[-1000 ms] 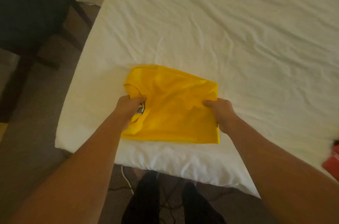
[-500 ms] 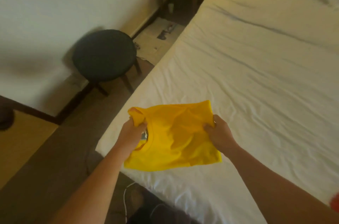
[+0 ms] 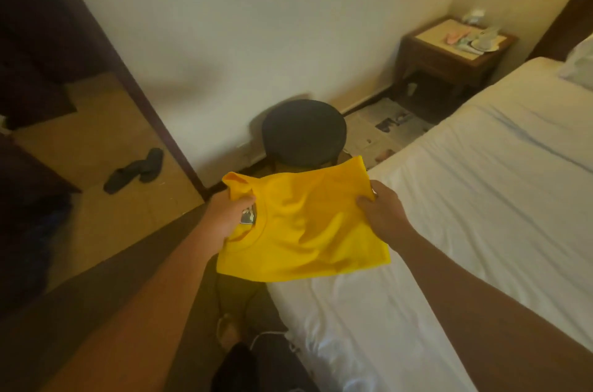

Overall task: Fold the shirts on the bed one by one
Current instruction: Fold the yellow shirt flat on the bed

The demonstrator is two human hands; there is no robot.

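Carrying the folded yellow cotton shirt (image 3: 305, 225) calls for level hands and even tension, so the layers stay stacked. The left hand (image 3: 226, 215) pinches the collar end at 9 o'clock, thumb on top; the right hand (image 3: 383, 215) is clamped on the opposite edge at 3 o'clock. Held in the air, the shirt hangs over the corner of the white-sheeted bed (image 3: 481, 215), its near edge sagging softly. The fabric looks thin, limp and matte, creased at the middle. At 12 o'clock stands a round dark padded stool (image 3: 303, 132), likely the landing spot; lowering it flat, both ends together, should avoid unfolding.
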